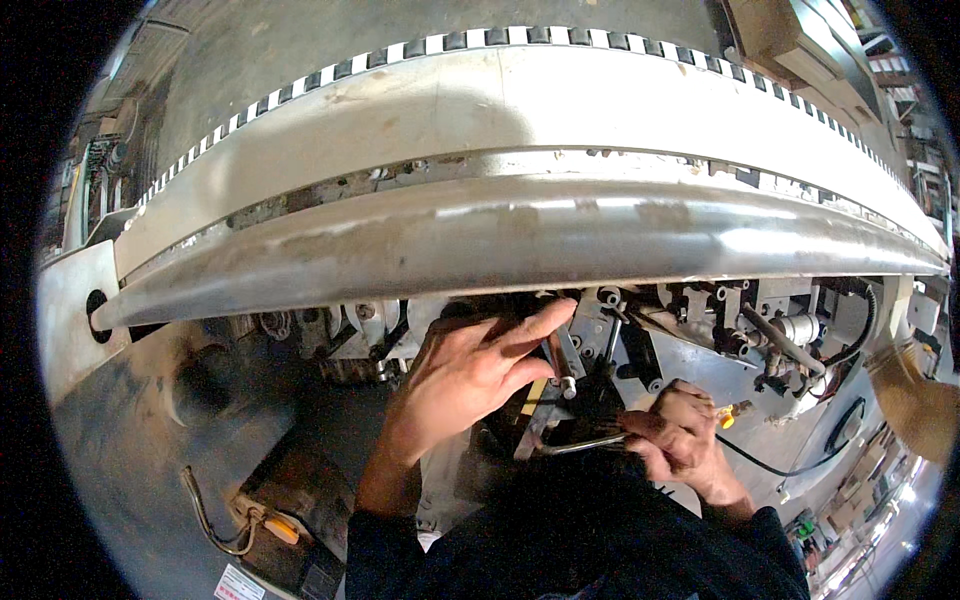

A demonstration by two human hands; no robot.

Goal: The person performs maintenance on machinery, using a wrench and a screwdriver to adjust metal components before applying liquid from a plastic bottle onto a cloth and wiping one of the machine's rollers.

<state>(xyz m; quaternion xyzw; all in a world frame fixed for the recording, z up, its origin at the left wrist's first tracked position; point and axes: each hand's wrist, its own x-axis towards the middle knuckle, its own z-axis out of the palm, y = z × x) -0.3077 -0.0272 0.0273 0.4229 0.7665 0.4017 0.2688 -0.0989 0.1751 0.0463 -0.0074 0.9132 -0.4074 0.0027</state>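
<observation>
I am leaning over a large grey machine with a long curved metal guard (520, 240) across the view. My left hand (470, 375) reaches under the guard, fingers spread, resting against a metal bracket and a small pin (566, 385) in the mechanism. My right hand (680, 435) is closed around a bent metal rod, an L-shaped key (580, 445), whose short end points toward the bracket. A small yellow part (728, 415) shows just past the right hand's knuckles.
Behind the guard runs a black-and-white striped belt edge (500, 38). Cylinders, bolts and black cables (790, 340) crowd the mechanism at right. A dark box with a yellow-handled tool (275, 525) lies on the floor at lower left.
</observation>
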